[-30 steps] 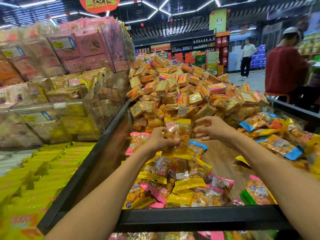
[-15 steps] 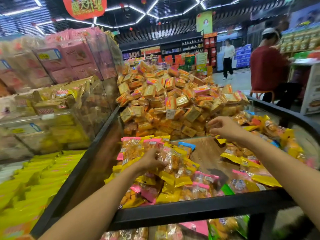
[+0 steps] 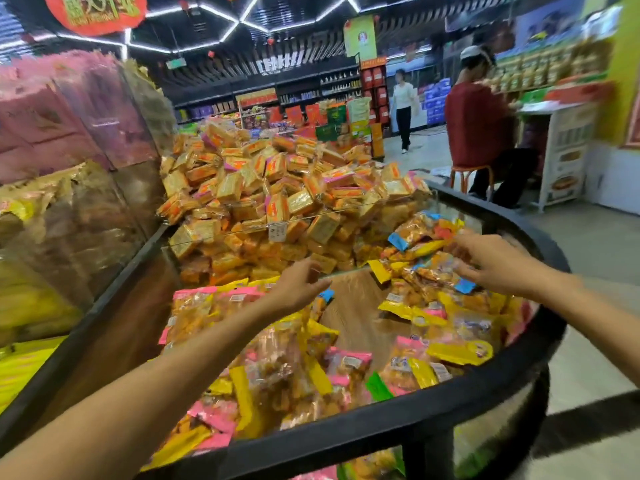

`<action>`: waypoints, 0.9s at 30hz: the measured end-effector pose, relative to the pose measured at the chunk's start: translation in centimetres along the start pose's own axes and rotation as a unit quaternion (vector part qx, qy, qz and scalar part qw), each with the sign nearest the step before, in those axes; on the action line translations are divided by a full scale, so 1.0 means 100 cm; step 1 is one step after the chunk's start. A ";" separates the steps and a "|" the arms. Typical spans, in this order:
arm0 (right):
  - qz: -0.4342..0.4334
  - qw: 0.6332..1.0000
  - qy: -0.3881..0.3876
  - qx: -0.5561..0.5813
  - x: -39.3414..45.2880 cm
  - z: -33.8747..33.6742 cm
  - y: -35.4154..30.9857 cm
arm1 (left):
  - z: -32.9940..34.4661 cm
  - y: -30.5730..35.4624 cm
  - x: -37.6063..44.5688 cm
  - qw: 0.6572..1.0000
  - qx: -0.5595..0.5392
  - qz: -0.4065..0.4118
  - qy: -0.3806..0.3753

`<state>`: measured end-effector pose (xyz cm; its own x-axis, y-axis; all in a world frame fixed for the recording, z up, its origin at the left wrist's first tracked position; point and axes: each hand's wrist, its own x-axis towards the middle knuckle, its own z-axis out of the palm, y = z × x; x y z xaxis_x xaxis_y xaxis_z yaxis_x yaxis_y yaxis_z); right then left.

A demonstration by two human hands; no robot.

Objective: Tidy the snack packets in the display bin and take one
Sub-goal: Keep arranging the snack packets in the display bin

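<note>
Above the near-left heap of snack packets (image 3: 242, 344), the left hand (image 3: 298, 284) hovers with fingers loosely spread and nothing in it; a second ago it pinched a yellow-edged packet upright, and half a second ago it was pressing that packet down onto this heap. The packet now lies among the others below the wrist, so that placement looks finished.

The right hand (image 3: 491, 261) has swung out to the far-right heap (image 3: 426, 258), where a moment back it hung empty over the middle of the bin. Its fingers now curl down onto the clear packets with blue and yellow ends; whether they pinch one or only touch it cannot be told through the blur.

Between the two hands a bare strip of the wooden bin floor (image 3: 360, 313) shows, with packets banked on either side. Beyond both hands, behind a clear divider, rises a mound of small orange packs (image 3: 277, 188). Nearest the body runs the black rim of the display bin (image 3: 398, 420).

The tidying seems to be shifting to the right-hand side; no packet has been taken out yet.
</note>
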<state>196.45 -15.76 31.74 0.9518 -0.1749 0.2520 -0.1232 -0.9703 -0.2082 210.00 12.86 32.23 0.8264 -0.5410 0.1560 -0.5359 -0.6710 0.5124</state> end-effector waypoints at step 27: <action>-0.058 0.997 -0.029 -0.031 0.003 0.009 -0.001 | 0.161 0.036 0.120 0.915 -0.276 -0.248 -0.155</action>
<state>197.02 -15.59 31.02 0.9752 -0.0522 0.2150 -0.0266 -0.9924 -0.1206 215.21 -4.23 22.35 0.8104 -0.4138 -0.4148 0.1324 -0.5603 0.8177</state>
